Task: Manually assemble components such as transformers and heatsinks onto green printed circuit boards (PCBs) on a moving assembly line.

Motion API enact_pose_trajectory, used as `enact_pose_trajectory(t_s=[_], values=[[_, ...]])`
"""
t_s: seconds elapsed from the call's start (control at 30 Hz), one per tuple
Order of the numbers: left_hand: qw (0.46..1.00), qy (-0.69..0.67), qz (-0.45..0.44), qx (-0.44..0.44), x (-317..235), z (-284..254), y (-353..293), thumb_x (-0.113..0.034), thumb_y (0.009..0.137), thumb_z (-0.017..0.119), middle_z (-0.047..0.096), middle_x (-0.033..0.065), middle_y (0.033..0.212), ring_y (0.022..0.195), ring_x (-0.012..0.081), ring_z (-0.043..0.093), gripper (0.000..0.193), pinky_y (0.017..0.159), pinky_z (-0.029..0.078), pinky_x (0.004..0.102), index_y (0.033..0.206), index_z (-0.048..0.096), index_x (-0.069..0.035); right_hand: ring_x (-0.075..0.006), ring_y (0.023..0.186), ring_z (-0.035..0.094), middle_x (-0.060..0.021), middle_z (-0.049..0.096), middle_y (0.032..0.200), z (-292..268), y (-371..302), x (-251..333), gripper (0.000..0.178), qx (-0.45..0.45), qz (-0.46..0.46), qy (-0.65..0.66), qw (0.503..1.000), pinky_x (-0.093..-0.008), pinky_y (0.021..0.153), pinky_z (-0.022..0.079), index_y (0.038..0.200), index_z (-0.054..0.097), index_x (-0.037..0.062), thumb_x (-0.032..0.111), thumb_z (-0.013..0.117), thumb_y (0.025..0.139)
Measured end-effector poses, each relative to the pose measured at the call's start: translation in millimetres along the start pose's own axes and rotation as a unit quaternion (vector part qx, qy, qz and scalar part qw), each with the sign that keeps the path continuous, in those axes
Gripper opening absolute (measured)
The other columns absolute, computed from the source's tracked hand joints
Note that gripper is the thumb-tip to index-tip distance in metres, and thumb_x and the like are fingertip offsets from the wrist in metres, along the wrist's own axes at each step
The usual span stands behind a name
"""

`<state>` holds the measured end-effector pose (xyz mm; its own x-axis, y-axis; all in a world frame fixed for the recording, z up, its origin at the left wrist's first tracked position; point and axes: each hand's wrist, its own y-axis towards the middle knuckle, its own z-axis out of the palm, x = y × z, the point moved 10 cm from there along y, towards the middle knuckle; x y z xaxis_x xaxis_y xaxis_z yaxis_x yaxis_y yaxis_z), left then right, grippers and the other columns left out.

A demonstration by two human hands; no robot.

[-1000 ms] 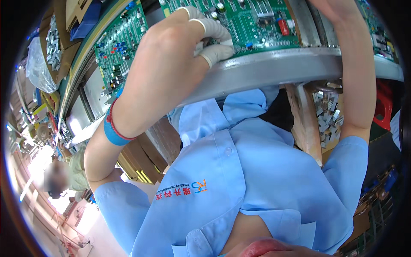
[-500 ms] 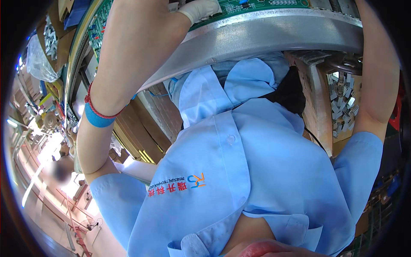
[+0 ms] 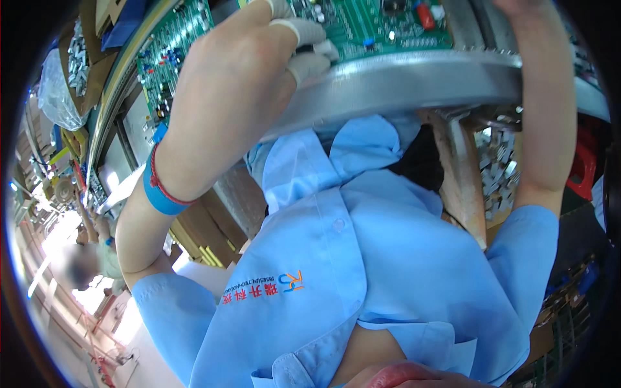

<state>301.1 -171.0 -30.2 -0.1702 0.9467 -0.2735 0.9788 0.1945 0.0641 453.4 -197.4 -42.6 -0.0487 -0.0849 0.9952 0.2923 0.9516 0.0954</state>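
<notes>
A green circuit board (image 3: 362, 29) with small mounted parts lies at the top, just beyond a curved metal rail (image 3: 414, 81). My left hand (image 3: 249, 71) is at the board's near left side, with white finger cots on its fingers. Those fingers are bent inward over the board's edge, and whatever is between them is hidden. A blue band and a red cord circle the left wrist. On the right, my forearm reaches up past the rail, and only the base of my right hand (image 3: 514, 5) shows at the top edge, its fingers out of view.
Another populated green board (image 3: 165, 71) lies to the left along the rail. A cardboard box of metal pieces (image 3: 79, 64) stands at far left beside a clear plastic bag (image 3: 58, 97). More metal pieces (image 3: 498, 171) fill a box at right. Another person (image 3: 97, 258) is at lower left.
My left hand has turned, so several finger-cotted fingers now show, bent over the board's edge. The right forearm has shifted left in view. More of the circuit board has come into sight.
</notes>
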Motion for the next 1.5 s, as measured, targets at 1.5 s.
enact_pose_trajectory(t_s=[1.5], values=[[0.734, -0.631, -0.049, -0.247, 226, -85, -215, -0.012, 0.092, 0.062, 0.068, 0.0081, 0.092, 0.068, 0.0095, 0.063, 0.021, 0.059, 0.047, 0.0194, 0.110, 0.059, -0.001, -0.0222, 0.067, 0.064, -0.0068, 0.056, 0.069, 347, 38, 21, 0.011, 0.218, -0.358, -0.550, 0.722, -0.0341, 0.050, 0.050, 0.072, 0.054, 0.0043, 0.008, 0.063, 0.067]])
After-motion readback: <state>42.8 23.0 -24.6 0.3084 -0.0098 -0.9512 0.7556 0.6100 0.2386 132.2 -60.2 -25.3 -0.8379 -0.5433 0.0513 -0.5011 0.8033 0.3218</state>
